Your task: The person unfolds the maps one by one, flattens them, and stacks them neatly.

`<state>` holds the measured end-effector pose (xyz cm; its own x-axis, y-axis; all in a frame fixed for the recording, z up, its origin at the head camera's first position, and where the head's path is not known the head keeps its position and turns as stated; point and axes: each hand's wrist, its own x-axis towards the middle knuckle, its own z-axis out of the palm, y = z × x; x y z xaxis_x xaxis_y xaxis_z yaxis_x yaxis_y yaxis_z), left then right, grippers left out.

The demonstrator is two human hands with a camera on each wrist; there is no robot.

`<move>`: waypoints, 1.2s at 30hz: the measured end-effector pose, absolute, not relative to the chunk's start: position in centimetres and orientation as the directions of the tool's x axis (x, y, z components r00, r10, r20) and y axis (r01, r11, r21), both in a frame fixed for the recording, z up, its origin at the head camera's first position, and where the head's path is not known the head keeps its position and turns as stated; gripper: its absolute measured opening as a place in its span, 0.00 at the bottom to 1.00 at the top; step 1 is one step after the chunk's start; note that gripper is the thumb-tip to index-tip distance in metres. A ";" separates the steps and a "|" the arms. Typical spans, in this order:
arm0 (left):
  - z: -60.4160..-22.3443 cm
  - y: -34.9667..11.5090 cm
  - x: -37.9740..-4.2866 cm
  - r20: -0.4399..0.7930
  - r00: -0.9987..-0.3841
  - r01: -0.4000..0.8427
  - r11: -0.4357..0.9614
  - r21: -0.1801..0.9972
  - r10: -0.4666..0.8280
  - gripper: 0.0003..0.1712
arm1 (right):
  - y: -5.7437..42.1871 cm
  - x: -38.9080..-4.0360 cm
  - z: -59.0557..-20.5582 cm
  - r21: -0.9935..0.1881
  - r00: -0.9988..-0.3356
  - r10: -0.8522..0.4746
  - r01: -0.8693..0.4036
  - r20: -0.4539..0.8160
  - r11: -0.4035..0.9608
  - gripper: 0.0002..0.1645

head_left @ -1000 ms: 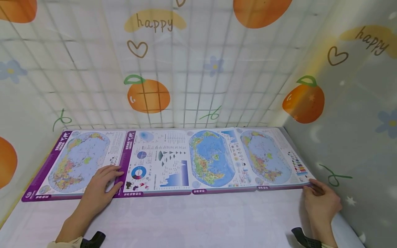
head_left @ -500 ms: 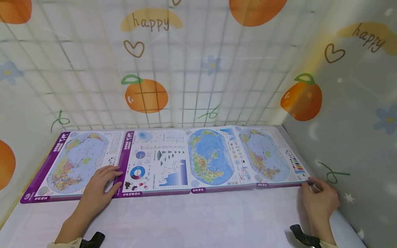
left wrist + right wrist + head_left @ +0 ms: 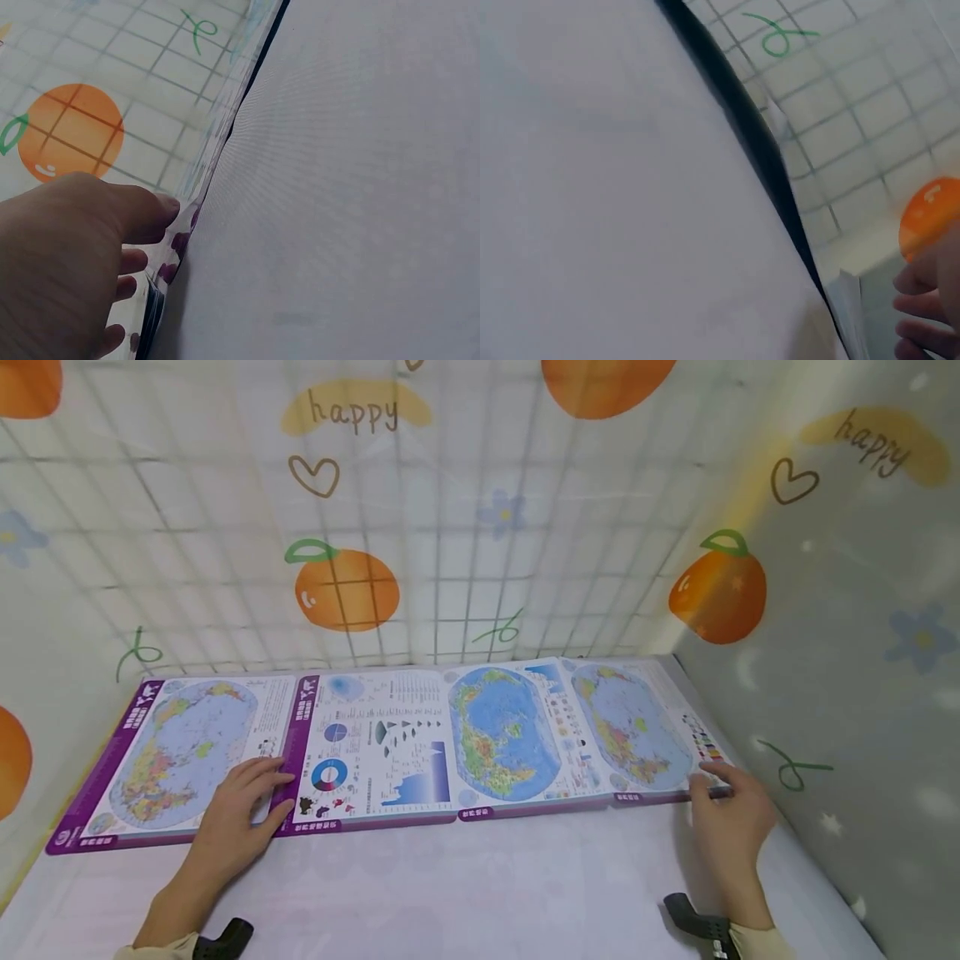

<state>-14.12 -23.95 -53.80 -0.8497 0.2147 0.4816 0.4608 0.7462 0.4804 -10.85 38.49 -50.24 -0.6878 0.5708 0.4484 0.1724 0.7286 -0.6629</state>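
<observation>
A long folding world map (image 3: pixel 408 743) lies unfolded in several panels across the table, with purple bands on its left part. My left hand (image 3: pixel 232 814) rests on the map by the second purple band, fingers spread and thumb near the front edge. In the left wrist view that thumb (image 3: pixel 150 214) lies close to the map's near edge. My right hand (image 3: pixel 735 827) is at the front edge of the rightmost panel, index finger over the printed surface and thumb beside it. The right wrist view shows its fingers (image 3: pixel 922 304) slightly bent and apart.
Behind the map hangs a printed cloth (image 3: pixel 450 510) over a wire grid. A grey-white cloth wall (image 3: pixel 847 693) stands close on the right. The white tabletop (image 3: pixel 450 893) lies in front of the map. Black straps (image 3: pixel 225 939) are on both wrists.
My right hand has shifted left from the map's right front corner along its front edge. The left hand stays in place. The head view has turned slightly right.
</observation>
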 end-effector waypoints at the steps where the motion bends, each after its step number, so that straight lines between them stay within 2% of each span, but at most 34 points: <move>1: -53.8 -23.9 -14.2 0.480 -0.851 0.458 0.746 0.484 0.211 0.21 | 38.2 -11.0 -50.1 -0.658 -0.692 0.558 0.158 0.458 0.736 0.16; 9: -54.2 -24.5 -13.6 0.459 -0.869 0.423 0.761 0.492 0.187 0.19 | 34.2 -11.1 -49.8 -0.673 -0.785 0.457 0.070 0.418 0.736 0.15; 15: -54.7 -24.8 -13.7 0.471 -0.865 0.420 0.761 0.495 0.172 0.18 | 31.2 -11.5 -49.3 -0.633 -0.805 0.356 -0.030 0.474 0.774 0.15; 21: -54.5 -24.4 -14.4 0.493 -0.856 0.426 0.753 0.502 0.155 0.18 | 28.1 -12.4 -49.0 -0.566 -0.855 0.217 -0.105 0.472 0.818 0.16; 26: -54.7 -24.3 -14.6 0.485 -0.863 0.409 0.763 0.501 0.144 0.19 | 24.9 -13.3 -49.4 -0.535 -0.864 0.118 -0.191 0.490 0.823 0.17; 36: -54.3 -24.5 -14.5 0.438 -0.893 0.331 0.807 0.489 0.101 0.30 | 18.8 -14.3 -50.6 -0.528 -0.880 -0.012 -0.296 0.475 0.796 0.21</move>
<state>-14.48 -24.52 -54.32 -0.8931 0.1014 0.4384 0.3315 0.8070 0.4887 -14.25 18.81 -50.56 -0.8801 -0.0123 0.4746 -0.2956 0.7964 -0.5276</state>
